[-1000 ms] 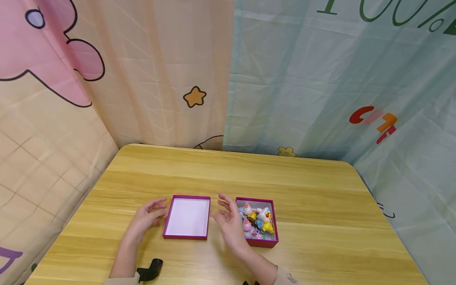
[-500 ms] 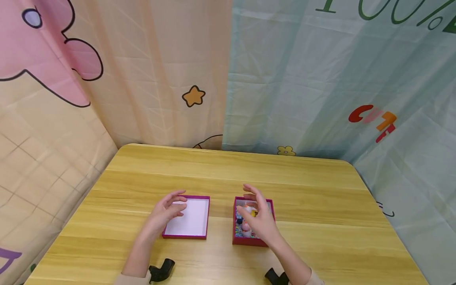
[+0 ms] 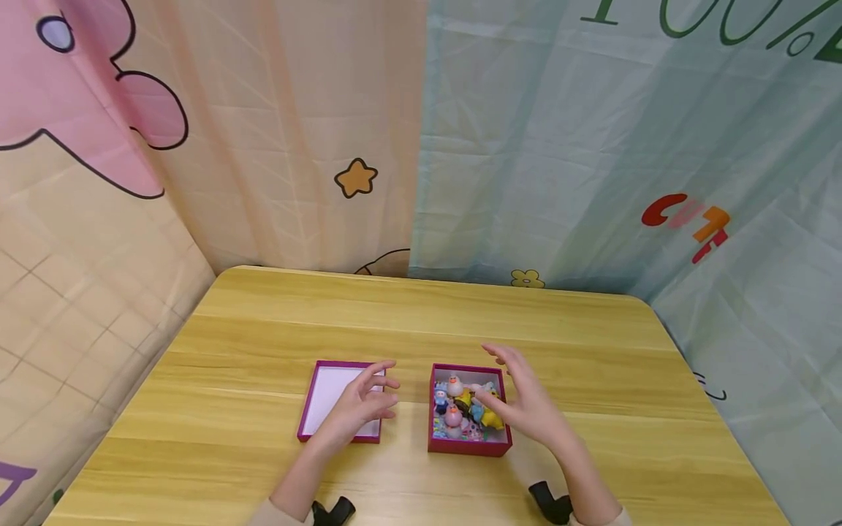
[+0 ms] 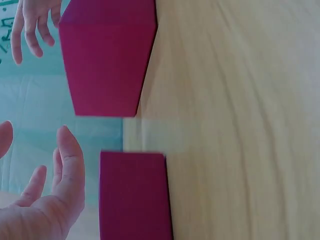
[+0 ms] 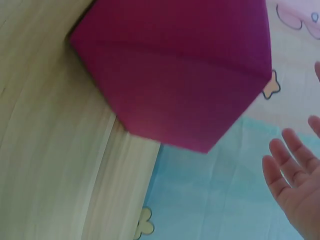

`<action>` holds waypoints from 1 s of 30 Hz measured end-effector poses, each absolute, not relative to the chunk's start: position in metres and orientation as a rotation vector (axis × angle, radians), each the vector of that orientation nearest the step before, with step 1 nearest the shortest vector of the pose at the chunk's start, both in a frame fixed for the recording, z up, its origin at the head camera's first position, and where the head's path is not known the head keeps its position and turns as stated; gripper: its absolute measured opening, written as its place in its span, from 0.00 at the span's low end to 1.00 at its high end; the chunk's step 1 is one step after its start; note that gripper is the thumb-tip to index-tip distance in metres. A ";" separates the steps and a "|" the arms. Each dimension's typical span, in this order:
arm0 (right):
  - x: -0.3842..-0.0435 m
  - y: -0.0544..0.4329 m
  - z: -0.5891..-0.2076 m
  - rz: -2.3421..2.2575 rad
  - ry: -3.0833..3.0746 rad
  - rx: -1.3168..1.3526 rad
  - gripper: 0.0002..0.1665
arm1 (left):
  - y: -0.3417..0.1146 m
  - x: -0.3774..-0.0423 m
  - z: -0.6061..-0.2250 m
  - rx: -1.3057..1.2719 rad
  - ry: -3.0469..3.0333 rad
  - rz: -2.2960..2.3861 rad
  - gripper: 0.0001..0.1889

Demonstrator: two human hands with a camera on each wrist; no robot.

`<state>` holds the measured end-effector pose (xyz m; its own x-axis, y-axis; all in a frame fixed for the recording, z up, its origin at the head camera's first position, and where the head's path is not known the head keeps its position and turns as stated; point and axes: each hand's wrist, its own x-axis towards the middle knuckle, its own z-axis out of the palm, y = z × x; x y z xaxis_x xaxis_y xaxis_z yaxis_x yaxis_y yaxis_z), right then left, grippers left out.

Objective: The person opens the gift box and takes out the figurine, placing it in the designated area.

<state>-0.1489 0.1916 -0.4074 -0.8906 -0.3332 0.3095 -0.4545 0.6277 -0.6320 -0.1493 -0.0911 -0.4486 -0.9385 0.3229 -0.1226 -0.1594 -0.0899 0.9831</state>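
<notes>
A magenta box (image 3: pixel 468 448) stands right of centre on the table, filled with small toy figures (image 3: pixel 454 415) in pink, yellow, blue and white. To its left lies a shallow magenta lid (image 3: pixel 322 398) with its white inside facing up. My left hand (image 3: pixel 355 409) hovers over the lid's right side, fingers spread and holding nothing. Over the box's right edge is my right hand (image 3: pixel 522 402), fingers loosely extended, the thumb overlapping the figures in the head view. In the right wrist view, the box's outer walls (image 5: pixel 175 95) fill the upper middle, with my fingers apart from them.
Both things rest on a wooden table (image 3: pixel 592 351) with rounded far corners. Printed curtains (image 3: pixel 526 146) hang behind it and at the sides. A black wrist device (image 3: pixel 334 511) is on the left forearm, another black device (image 3: pixel 551 504) on the right.
Both hands have moved to the right: the left from beside the lid to over it, the right from between lid and box across to the box's right edge. Box and lid stay put.
</notes>
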 end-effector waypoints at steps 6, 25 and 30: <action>-0.149 0.207 -0.409 0.823 -2.758 0.706 0.43 | -0.074 -0.147 -0.451 0.228 1.841 2.072 0.32; -0.155 0.219 -0.421 0.388 -2.892 0.749 0.46 | -0.048 -0.152 -0.462 0.242 1.881 1.997 0.35; -0.155 0.218 -0.421 0.332 -2.920 0.748 0.47 | -0.045 -0.152 -0.461 0.248 1.885 1.975 0.35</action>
<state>-0.1551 0.2180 -0.4207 -0.8727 -0.4619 0.1582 -0.4856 0.8548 -0.1833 -0.1516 -0.0451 -0.4609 -0.9052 0.4003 -0.1431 -0.1615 -0.0124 0.9868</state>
